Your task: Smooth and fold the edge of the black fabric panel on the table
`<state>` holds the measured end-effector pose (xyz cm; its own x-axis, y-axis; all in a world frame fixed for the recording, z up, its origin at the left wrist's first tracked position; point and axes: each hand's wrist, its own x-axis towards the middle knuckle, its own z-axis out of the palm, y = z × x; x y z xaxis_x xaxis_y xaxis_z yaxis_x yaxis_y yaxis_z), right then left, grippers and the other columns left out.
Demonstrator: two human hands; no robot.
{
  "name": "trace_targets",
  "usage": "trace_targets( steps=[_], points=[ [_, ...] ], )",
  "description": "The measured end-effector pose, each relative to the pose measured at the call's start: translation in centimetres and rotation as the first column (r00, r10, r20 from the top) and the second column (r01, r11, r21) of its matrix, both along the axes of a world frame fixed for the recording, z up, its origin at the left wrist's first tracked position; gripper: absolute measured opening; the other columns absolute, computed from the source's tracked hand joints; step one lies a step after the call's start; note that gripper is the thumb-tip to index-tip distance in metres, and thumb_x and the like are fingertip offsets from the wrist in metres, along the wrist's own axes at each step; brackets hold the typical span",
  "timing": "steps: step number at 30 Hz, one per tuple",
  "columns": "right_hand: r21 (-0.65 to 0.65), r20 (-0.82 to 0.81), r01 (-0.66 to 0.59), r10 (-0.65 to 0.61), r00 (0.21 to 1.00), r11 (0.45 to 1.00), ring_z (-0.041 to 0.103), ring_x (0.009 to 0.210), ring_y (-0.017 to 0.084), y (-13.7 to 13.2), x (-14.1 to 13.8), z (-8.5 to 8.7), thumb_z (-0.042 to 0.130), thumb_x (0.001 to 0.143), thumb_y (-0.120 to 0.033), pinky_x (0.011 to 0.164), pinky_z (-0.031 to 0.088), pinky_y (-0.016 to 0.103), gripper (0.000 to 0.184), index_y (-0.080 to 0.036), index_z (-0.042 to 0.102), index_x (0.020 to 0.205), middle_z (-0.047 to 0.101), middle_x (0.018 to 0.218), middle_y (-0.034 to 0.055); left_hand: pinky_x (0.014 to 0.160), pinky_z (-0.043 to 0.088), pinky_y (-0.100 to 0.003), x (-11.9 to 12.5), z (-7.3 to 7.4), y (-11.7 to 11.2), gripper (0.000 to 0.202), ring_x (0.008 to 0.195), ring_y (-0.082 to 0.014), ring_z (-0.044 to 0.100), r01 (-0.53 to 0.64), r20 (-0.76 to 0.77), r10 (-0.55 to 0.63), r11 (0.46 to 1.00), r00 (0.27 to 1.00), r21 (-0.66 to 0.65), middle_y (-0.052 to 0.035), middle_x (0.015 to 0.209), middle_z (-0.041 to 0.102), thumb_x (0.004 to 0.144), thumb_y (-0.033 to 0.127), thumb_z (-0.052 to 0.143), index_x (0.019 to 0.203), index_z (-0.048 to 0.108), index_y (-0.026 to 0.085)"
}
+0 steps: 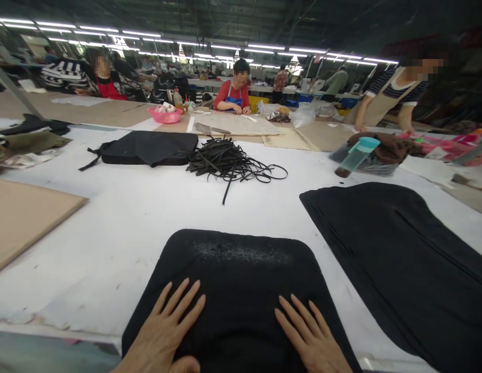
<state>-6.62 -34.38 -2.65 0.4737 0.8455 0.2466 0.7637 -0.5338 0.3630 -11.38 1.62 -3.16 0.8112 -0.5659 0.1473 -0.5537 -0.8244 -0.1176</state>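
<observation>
A black fabric panel (236, 269) with rounded corners lies on the white table (120, 223) right in front of me. My left hand (163, 331) rests flat on its near left part, fingers stretched out. My right hand (308, 336) lies flat on its near right part, fingers spread. Neither hand holds anything. A faint whitish dusting marks the panel's far edge.
A stack of larger black fabric pieces (404, 259) lies to the right. Farther off sit a tangle of black straps (229, 160), a black bag piece (147, 147), a teal-capped bottle (355, 155) and a brown board (23, 217) at left. Other people work at tables behind.
</observation>
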Motion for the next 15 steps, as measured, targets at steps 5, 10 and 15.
trace_targets(
  steps=[5, 10, 15],
  points=[
    [0.003, 0.086, -0.027, 0.027, 0.996, 1.000, 0.049, 0.107, 0.032, -0.2, -1.6, -0.5, 0.047, 0.082, -0.042, 0.087, 0.033, 0.048, 0.045, -0.022, 0.054, 0.122, 0.056, 0.122, 0.0061, 0.097, 0.029, -0.065, -1.9, -0.3, 0.6, 0.101, 0.127, -0.0426, 0.032, -0.030, -0.162, 0.032, 0.999, 0.986, 0.014, -0.0113, 0.145, 0.028, 0.062, 0.074, 0.056, 0.141, 0.013, 0.028],
    [0.034, 0.093, -0.006, 0.003, 0.996, 0.999, 0.050, 0.107, 0.032, -0.4, -2.1, -1.5, 0.043, 0.078, -0.024, 0.089, 0.031, 0.052, 0.042, -0.021, 0.057, 0.118, 0.057, 0.121, 0.0080, 0.103, 0.019, -0.066, -3.7, -2.3, 1.3, 0.110, 0.131, -0.0431, 0.022, -0.160, -0.077, 0.171, 0.979, 0.982, 0.126, -0.0086, 0.145, 0.028, 0.048, 0.031, 0.082, 0.139, 0.020, 0.032],
    [0.040, 0.111, -0.073, 0.069, 0.991, 0.996, 0.051, 0.105, 0.033, -0.9, -1.8, -2.1, 0.043, 0.083, -0.042, 0.090, 0.031, 0.053, 0.040, -0.023, 0.059, 0.115, 0.059, 0.117, 0.0098, 0.108, 0.011, -0.061, -5.1, -3.0, 1.0, 0.086, 0.134, -0.0365, 0.020, -0.183, 0.140, 0.160, 0.968, 0.977, 0.170, -0.0029, 0.143, 0.035, 0.060, -0.005, 0.056, 0.132, 0.034, 0.037]
  ],
)
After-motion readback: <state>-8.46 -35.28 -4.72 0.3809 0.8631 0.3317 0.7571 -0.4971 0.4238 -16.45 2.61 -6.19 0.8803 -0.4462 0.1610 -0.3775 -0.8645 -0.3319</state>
